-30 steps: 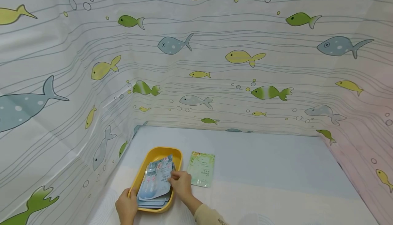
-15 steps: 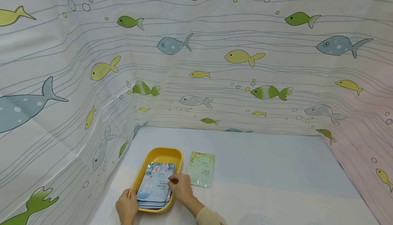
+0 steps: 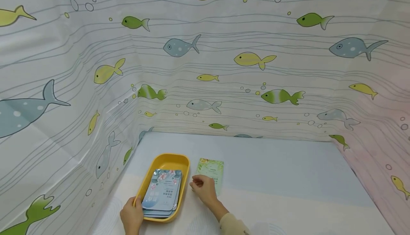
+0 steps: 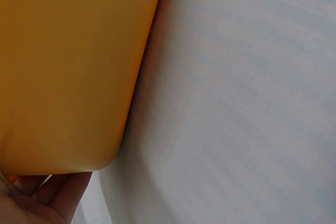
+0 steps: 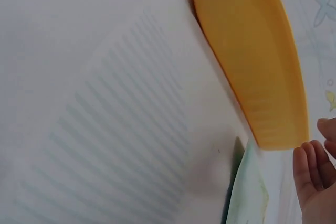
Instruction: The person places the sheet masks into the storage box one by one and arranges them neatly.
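A yellow tray [image 3: 184, 161] stands on the table at the lower left of the head view. In it lies a stack of flat blue sachets [image 3: 161, 192] with pink flowers and lettering, their edges slightly offset. My left hand [image 3: 132, 215] grips the tray's near left corner, thumb over the rim; its fingers [image 4: 68, 192] show against the outer wall in the left wrist view. To the right of the tray a green sachet [image 3: 216, 171] lies flat on the table. My right hand [image 3: 205, 191] is over its lower left part, partly hiding it, with loosely curled fingers and nothing held.
The table [image 3: 282, 178] has a pale blue and white cover. Behind it and at both sides hang white sheets [image 3: 230, 35] printed with fish and wavy lines; the left sheet [image 3: 64, 149] comes down close to the tray.
My right hand laid the top blue sachet flat on the stack, let go, and moved right, out over the green sachet. My left hand stays on the tray's corner.
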Available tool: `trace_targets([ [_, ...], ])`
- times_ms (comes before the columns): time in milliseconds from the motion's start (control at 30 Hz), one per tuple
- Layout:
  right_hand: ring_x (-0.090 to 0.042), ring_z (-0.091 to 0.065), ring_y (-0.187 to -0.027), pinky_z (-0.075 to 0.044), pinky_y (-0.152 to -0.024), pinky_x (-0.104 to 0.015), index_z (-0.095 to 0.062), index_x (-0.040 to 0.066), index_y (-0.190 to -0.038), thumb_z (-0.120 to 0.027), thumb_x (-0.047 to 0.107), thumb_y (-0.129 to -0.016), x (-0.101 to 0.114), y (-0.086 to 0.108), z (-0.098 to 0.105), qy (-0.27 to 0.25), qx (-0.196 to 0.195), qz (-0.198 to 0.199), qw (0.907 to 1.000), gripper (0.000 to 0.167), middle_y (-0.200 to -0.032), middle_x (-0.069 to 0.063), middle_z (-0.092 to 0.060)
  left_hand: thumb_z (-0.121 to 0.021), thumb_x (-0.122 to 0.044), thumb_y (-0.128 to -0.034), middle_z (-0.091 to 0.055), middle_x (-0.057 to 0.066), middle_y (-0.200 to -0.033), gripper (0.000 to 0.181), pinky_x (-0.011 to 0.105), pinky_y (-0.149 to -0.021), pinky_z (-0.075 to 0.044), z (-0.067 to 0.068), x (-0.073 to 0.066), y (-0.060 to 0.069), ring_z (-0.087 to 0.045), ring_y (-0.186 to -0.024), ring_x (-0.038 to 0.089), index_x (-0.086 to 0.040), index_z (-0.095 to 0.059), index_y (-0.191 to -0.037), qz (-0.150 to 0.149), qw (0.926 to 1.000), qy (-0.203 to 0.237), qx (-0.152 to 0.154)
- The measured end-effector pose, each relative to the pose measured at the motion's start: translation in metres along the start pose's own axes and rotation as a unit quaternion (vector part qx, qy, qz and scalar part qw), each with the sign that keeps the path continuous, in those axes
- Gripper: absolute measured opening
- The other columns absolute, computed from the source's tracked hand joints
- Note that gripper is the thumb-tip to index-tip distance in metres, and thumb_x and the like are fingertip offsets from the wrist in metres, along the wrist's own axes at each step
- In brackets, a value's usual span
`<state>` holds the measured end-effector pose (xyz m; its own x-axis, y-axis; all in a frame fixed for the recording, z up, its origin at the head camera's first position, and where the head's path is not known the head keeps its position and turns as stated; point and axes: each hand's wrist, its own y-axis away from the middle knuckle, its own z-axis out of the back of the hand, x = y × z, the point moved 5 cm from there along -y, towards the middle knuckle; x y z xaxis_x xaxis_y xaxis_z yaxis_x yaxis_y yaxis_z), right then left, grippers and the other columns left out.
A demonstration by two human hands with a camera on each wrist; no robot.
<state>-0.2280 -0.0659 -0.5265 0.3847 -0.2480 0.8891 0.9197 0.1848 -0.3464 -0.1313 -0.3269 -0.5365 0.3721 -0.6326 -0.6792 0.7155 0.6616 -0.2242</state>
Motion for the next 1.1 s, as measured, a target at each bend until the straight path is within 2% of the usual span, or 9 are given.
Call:
trace_targets([
  [133,-0.017,-0.064,-0.067,-0.052,-0.06,-0.021,-0.069,-0.006,-0.091,-0.072,-0.004,-0.076,-0.007,-0.002,0.011,0.014,-0.017,0.016,0.9996,0.015,-0.08,-0.015,-0.068,-0.053,-0.006,-0.091,-0.061,0.036,-0.091,0.025,0.058,-0.07,-0.04,-0.001,0.0,0.0,-0.056,-0.079,0.054,0.017,-0.059,-0.097,0.005,1.0,-0.001,0.006],
  [267,-0.021,-0.064,-0.068,-0.052,-0.062,-0.024,-0.068,-0.008,-0.092,-0.073,-0.003,-0.075,-0.015,-0.003,0.017,0.028,-0.029,0.009,0.9992,0.018,-0.083,-0.02,-0.068,-0.053,-0.006,-0.0912,-0.061,0.036,-0.091,0.025,0.058,-0.069,-0.041,-0.002,0.002,0.0,-0.056,-0.079,0.054,0.018,-0.059,-0.097,0.008,0.9999,0.0,0.008],
  [433,-0.024,-0.063,-0.073,-0.051,-0.065,-0.028,-0.068,-0.008,-0.095,-0.074,0.002,-0.077,-0.026,-0.001,0.021,0.085,-0.032,-0.003,0.9958,0.021,-0.087,-0.018,-0.068,-0.052,-0.007,-0.0914,-0.061,0.036,-0.092,0.026,0.058,-0.07,-0.041,-0.003,0.004,0.0,-0.056,-0.08,0.054,0.017,-0.058,-0.098,0.014,0.9999,0.002,0.008],
  [533,-0.023,-0.061,-0.076,-0.05,-0.067,-0.031,-0.068,-0.006,-0.097,-0.074,0.005,-0.076,-0.033,0.001,0.023,0.138,-0.029,-0.018,0.9898,0.024,-0.088,-0.014,-0.067,-0.051,-0.007,-0.0913,-0.061,0.036,-0.092,0.027,0.058,-0.07,-0.041,-0.004,0.004,0.0,-0.056,-0.08,0.054,0.017,-0.058,-0.098,0.017,0.9998,0.005,0.009],
  [733,-0.025,-0.059,-0.083,-0.049,-0.074,-0.038,-0.068,-0.005,-0.099,-0.078,0.01,-0.073,-0.046,0.004,0.024,0.23,-0.017,-0.072,0.9704,0.032,-0.09,-0.012,-0.064,-0.051,-0.007,-0.0913,-0.061,0.036,-0.093,0.026,0.057,-0.069,-0.04,-0.004,0.003,0.0,-0.056,-0.08,0.053,0.018,-0.058,-0.099,0.022,0.9997,0.002,0.012],
  [933,-0.029,-0.053,-0.087,-0.047,-0.074,-0.04,-0.066,-0.004,-0.104,-0.08,0.014,-0.07,-0.053,0.006,0.023,0.272,-0.021,-0.11,0.9559,0.041,-0.096,-0.016,-0.059,-0.052,-0.007,-0.0914,-0.061,0.036,-0.094,0.026,0.057,-0.069,-0.039,-0.003,0.002,0.0,-0.055,-0.08,0.053,0.017,-0.058,-0.099,0.024,0.9996,0.001,0.015],
  [1100,-0.03,-0.052,-0.09,-0.046,-0.076,-0.04,-0.065,-0.004,-0.106,-0.081,0.016,-0.07,-0.055,0.007,0.024,0.281,-0.028,-0.122,0.9516,0.044,-0.098,-0.017,-0.057,-0.053,-0.007,-0.0913,-0.061,0.036,-0.093,0.025,0.057,-0.069,-0.04,-0.002,0.001,0.0,-0.056,-0.079,0.053,0.017,-0.059,-0.097,0.015,0.9998,0.0,0.01],
])
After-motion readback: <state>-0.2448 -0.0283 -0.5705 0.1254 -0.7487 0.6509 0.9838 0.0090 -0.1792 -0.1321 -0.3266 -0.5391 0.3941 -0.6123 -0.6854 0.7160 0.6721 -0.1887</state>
